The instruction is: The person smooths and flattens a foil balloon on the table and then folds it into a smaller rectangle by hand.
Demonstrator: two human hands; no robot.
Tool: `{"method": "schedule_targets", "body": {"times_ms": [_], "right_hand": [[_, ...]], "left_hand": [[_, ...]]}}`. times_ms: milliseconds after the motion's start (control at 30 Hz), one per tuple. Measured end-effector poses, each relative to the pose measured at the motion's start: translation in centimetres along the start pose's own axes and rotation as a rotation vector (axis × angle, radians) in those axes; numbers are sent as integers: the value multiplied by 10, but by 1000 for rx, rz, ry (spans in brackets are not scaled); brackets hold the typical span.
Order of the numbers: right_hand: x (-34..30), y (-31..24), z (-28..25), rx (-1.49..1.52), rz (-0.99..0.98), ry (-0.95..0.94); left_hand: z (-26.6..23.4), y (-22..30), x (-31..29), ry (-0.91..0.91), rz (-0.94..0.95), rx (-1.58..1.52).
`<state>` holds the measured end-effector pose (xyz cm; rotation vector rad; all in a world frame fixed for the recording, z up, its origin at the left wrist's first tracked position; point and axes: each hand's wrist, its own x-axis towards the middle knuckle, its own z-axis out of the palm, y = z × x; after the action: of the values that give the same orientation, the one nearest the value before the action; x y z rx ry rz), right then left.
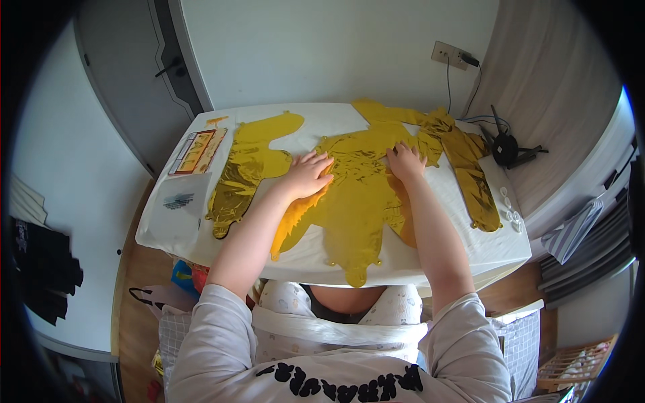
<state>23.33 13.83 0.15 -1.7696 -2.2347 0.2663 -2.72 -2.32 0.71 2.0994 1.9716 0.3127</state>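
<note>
Flat, uninflated gold foil balloons lie across the white-covered table (463, 258). The large middle balloon (353, 211) has crinkled foil at its upper part and small tabs along its edges. My left hand (309, 174) rests on its left side, palm down with fingers stretched out. On the right side, my right hand (406, 161) presses flat on the foil, fingers slightly apart. Orange-looking foil (295, 218) shows beneath my left wrist. Left of my hands lies another gold balloon (259, 154) with rounded lobes. A long, creased gold piece (470, 178) lies at the right, partly overlapping other foil.
A black router (505, 149) with antennas and cables stands at the table's right edge, near small white rings (514, 216). At the left are a printed card package (198, 151) and a clear plastic bag (176, 201). A wall socket (450, 55) holds a black plug.
</note>
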Motion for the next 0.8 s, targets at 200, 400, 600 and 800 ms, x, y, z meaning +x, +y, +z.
{"method": "schedule_targets", "body": {"times_ms": [200, 400, 600, 800], "right_hand": [[-1, -2, -1, 19, 30, -33], [-1, -8, -6, -25, 18, -46], [-4, -8, -6, -33, 19, -60], [-3, -6, -5, -29, 12, -55]], "left_hand": [[5, 1, 2, 33, -3, -3], [3, -9, 7, 104, 13, -27], [4, -9, 8, 90, 6, -32], [4, -10, 10, 64, 0, -22]]}}
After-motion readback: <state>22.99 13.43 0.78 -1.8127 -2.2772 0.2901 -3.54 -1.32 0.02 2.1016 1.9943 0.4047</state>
